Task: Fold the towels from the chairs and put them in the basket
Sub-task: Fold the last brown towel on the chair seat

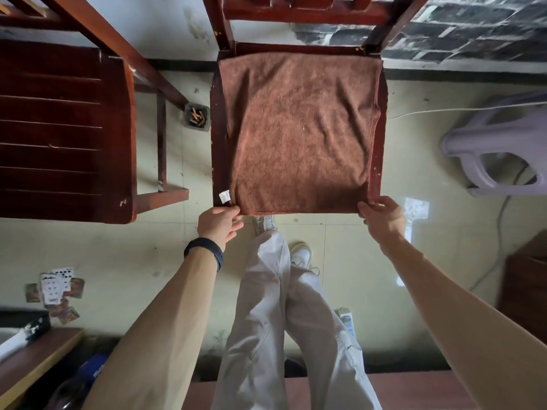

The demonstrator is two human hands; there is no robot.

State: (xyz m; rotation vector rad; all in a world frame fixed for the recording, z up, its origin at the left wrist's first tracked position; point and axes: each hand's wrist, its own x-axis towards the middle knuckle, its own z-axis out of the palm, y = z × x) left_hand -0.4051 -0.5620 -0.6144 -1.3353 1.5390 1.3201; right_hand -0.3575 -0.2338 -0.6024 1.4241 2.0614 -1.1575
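- Head view gives us 1 rust-brown terry towel (302,134), spread flat and lightly creased over the seat of 1 dark red wooden chair (217,137) straight ahead; the cloth covers nearly the whole seat, its near hem at the seat's front edge.
- We count 2 hands. The left hand (220,223) pinches the towel's near-left corner, fingers curled at the hem. The right hand (381,217) grips the near-right corner, fingers curled over the edge.
- 1 black wristband (204,251) circles the left wrist.
- Chairs number 2: a second slatted wooden chair (59,128) stands to the left, apart from the first, with nothing on the part of its seat that we see.
- For labels, we find 1 small white fabric tag (225,196) at the towel's near-left corner, just beside the left hand; no writing on it can be read.
- On the floor lower left lies a scatter of playing cards (56,287); we make out black spade pips on 1 of them, and the total is too jumbled to count.
- 1 blue object (94,368) at the bottom left carries white lettering too blurred to read.
- Between the 2 chairs sits 1 small square container of cigarette butts (196,117) on the pale tiled floor.
- To the right we see 1 lilac plastic stool (500,149) and 1 white cable (461,109) running past it.
- Below the hands, 2 legs in pale grey trousers (275,321) and 1 white shoe (302,254) stand close to the chair's front.
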